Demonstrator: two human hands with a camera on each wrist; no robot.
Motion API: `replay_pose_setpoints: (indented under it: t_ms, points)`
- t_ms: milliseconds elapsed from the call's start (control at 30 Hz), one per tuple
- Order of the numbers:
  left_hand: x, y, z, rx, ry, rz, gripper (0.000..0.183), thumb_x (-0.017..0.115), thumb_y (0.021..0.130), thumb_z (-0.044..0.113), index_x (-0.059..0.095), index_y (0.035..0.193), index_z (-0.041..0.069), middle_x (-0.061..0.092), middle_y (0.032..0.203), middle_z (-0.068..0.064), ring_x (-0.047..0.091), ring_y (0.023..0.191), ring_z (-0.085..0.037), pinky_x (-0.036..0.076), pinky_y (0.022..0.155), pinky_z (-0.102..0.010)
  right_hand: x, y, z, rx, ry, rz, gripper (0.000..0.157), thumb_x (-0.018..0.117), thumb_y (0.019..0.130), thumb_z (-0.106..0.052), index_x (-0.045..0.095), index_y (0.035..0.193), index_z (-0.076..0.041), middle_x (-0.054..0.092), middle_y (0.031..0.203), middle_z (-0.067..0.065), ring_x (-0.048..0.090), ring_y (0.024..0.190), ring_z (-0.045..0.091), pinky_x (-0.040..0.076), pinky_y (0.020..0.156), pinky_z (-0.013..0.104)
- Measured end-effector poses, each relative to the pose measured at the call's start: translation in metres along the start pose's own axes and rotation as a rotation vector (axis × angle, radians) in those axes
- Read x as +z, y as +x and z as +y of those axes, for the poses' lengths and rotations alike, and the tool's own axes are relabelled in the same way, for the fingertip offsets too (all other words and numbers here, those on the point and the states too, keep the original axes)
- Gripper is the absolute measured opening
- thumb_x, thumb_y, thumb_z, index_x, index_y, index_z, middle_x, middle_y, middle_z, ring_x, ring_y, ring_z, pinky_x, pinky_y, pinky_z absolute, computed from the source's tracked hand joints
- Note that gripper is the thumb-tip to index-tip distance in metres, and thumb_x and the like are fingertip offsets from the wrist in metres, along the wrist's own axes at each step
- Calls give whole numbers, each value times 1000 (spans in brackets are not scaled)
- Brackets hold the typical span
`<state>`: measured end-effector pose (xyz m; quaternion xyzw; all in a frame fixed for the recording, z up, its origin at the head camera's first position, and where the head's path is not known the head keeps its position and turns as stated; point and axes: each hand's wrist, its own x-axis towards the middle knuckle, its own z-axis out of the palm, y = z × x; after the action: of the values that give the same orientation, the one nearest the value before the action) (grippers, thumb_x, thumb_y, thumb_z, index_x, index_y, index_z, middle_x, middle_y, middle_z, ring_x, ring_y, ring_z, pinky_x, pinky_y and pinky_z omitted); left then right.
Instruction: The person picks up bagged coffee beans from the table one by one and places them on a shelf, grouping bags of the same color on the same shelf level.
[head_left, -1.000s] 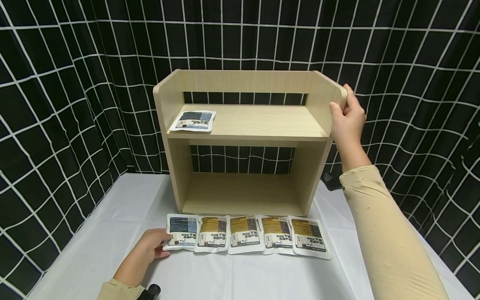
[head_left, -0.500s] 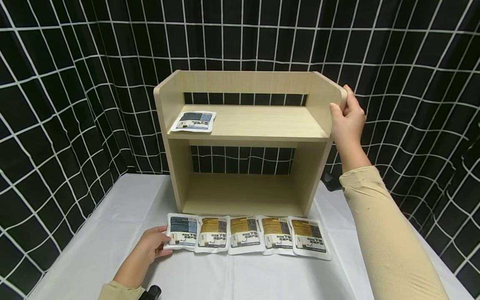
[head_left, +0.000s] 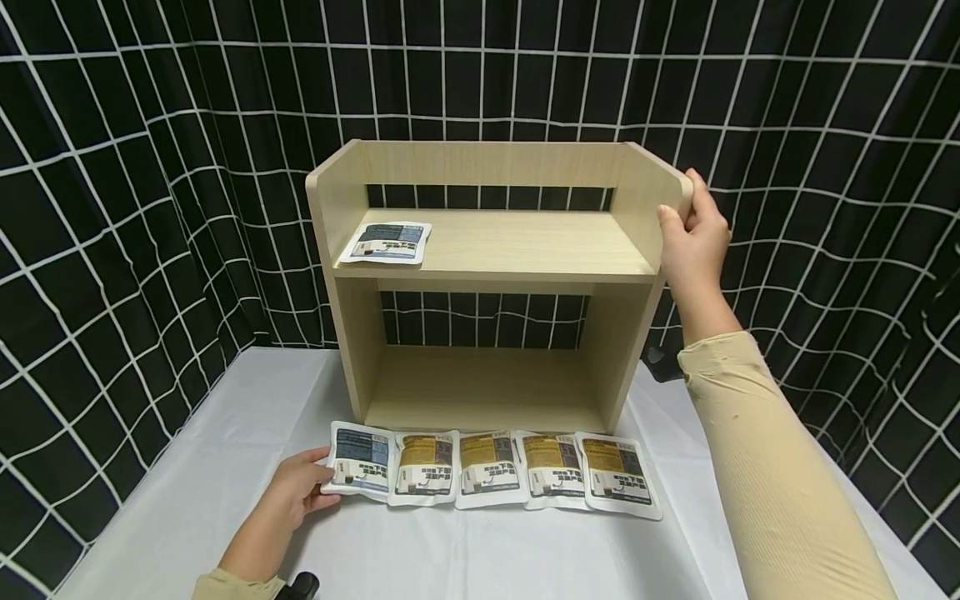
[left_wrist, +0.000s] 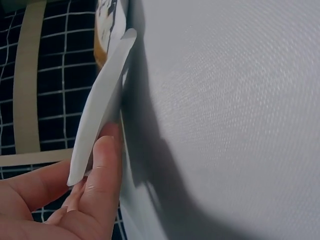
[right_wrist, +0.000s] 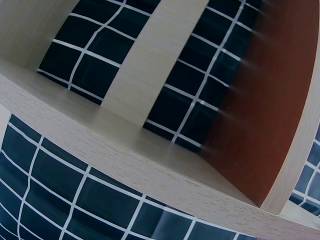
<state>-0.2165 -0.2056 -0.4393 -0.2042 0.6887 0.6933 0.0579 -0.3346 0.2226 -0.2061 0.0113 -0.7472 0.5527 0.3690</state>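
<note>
My left hand [head_left: 298, 486] pinches the left edge of a blue-and-white pouch [head_left: 362, 461] at the left end of a row of pouches. In the left wrist view that pouch [left_wrist: 100, 102] is seen edge-on, its near side tilted up off the cloth, with thumb and fingers on either side. My right hand [head_left: 696, 237] grips the upper front edge of the right side panel of a pale wooden shelf unit [head_left: 495, 277]. Another blue-and-white pouch [head_left: 387, 242] lies flat at the left end of the upper shelf. The right wrist view holds the shelf boards [right_wrist: 150, 165] but no fingers.
Several yellow-and-white pouches [head_left: 491, 468] continue the row to the right, along the foot of the shelf unit. White cloth [head_left: 420, 554] covers the table. Black curtains with a white grid [head_left: 480, 75] hang behind and at both sides.
My left hand has shifted slightly left and up, and the held blue pouch has moved and tilted with it. My right hand stays on the side panel.
</note>
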Motion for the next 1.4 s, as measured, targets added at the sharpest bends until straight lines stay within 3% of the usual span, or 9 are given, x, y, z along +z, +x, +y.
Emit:
replay_pose_setpoints:
  t_ms: [400,767,1400]
  points:
    - [-6,-11,4,87,-30,4,48,44,93,-9,33,140,-18,67,81,-7,64,59,-11,55,56,-24,0,-1,-1,-21,-12,1,52,51,100,-10,39,150,-18,51,142,11,53,121,14,42,100,28]
    - [-12,-18,10,77,-39,9,49,45,95,-6,32,142,-15,67,85,-7,66,64,-11,56,61,-25,0,-2,-1,-21,-10,0,52,51,100,-11,39,150,-18,51,142,10,53,120,13,42,100,28]
    - [0,-30,18,113,-137,-54,50,45,97,-4,29,144,-13,65,96,-8,67,73,-12,57,69,-28,0,-1,-1,-16,-22,2,52,52,100,-11,40,149,-19,52,141,12,54,118,13,42,100,28]
